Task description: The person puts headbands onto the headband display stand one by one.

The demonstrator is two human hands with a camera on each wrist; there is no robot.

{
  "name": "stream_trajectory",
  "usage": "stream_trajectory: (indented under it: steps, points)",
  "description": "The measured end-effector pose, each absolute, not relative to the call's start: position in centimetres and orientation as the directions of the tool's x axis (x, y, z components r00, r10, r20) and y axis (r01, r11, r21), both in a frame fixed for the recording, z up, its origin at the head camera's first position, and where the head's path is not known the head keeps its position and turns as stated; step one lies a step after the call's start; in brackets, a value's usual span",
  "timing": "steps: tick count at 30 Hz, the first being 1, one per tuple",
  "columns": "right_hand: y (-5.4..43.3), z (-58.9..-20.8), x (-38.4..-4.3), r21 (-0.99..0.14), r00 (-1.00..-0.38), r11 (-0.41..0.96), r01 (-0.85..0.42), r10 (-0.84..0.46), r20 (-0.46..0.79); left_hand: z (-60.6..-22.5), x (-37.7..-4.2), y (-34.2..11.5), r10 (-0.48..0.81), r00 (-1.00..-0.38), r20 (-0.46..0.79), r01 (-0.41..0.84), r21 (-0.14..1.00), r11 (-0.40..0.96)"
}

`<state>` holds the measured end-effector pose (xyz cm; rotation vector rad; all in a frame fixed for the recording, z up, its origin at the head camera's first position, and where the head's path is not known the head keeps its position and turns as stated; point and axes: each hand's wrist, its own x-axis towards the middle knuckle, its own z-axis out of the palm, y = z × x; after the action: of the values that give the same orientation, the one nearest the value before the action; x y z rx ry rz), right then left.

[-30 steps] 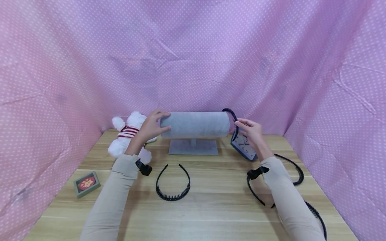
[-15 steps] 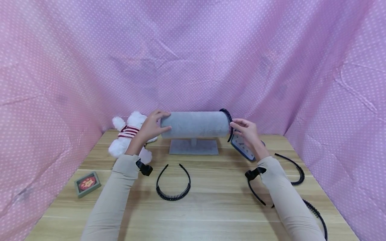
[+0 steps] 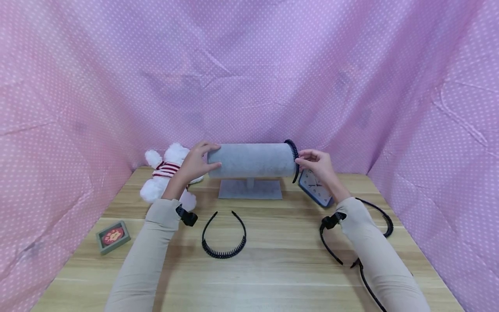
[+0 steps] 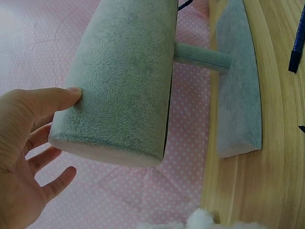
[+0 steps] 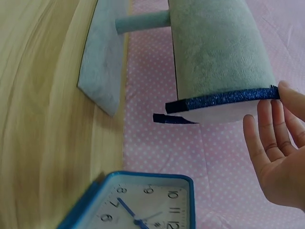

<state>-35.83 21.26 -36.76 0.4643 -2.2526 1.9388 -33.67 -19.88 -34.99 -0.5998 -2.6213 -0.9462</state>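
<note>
A grey plush-covered headband stand has a horizontal cylinder on a short post and flat base. At its left end my left hand holds the cylinder, thumb on the near side in the left wrist view and the other fingers around the end, partly hidden. A black toothed headband hugs the cylinder's right end; in the right wrist view this headband looks dark blue and glittery, and one tip stands apart below the rim. My right hand pinches the headband between thumb and fingers.
A second headband lies in front of the stand. More headbands lie at the right, partly under my forearm. A blue clock leans behind my right hand. At the left are a white plush toy and a small framed picture.
My right hand has brought the headband leftward from beyond the cylinder's right end onto its edge. In the last half second it has barely shifted. My left hand stays on the left end.
</note>
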Motion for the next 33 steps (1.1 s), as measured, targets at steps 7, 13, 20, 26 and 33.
stream_trajectory:
  steps: [7,13,20,26,33]
  points:
    - [21.8,-35.9,-36.6,-0.903,-0.922,0.227,-0.366,-0.217,0.319,-34.9,-33.7,-20.0,0.281,-0.871,0.403,0.474,0.535,0.699]
    - [22.2,-35.1,-37.3,-0.877,-0.909,0.313,-0.365,-0.322,0.264,-34.9,-33.6,-20.0,0.279,-0.874,0.398,0.471,0.548,0.691]
    - [22.5,-34.2,-38.6,-0.889,-0.882,0.323,-0.323,-0.443,0.159,-34.8,-33.5,-20.0,0.274,-0.881,0.386,0.461,0.563,0.686]
    - [22.7,-33.6,-39.1,-0.922,-0.877,0.325,-0.212,-0.480,0.032,-34.9,-33.6,-19.8,0.271,-0.884,0.382,0.456,0.572,0.682]
    - [22.9,-33.4,-39.3,-0.914,-0.866,0.343,-0.217,-0.499,0.019,-35.0,-33.8,-19.8,0.274,-0.879,0.390,0.465,0.570,0.678]
